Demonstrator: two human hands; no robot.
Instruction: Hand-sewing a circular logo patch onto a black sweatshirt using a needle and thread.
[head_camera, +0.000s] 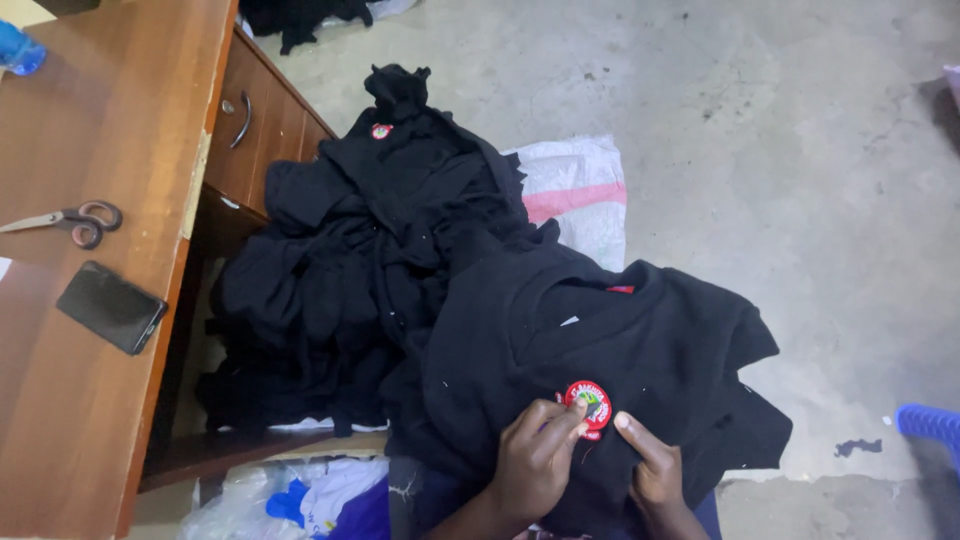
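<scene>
A black V-neck sweater (640, 330) lies across my lap with a round red badge (588, 405) on its chest. My left hand (535, 455) pinches the badge's left edge with its fingertips. My right hand (652, 465) rests on the black cloth just right of the badge, thumb pointing toward it. Behind the sweater a heap of more black garments (370, 260) is piled up, one of them showing a similar small red badge (381, 131).
A wooden desk (70, 390) stands at the left with scissors (78, 220) and a dark phone (110, 306) on it; its drawers (262, 120) face the pile. A white sack (578, 190) lies on the concrete floor. Plastic bags (300, 500) sit below; a blue object (930, 422) is at the right.
</scene>
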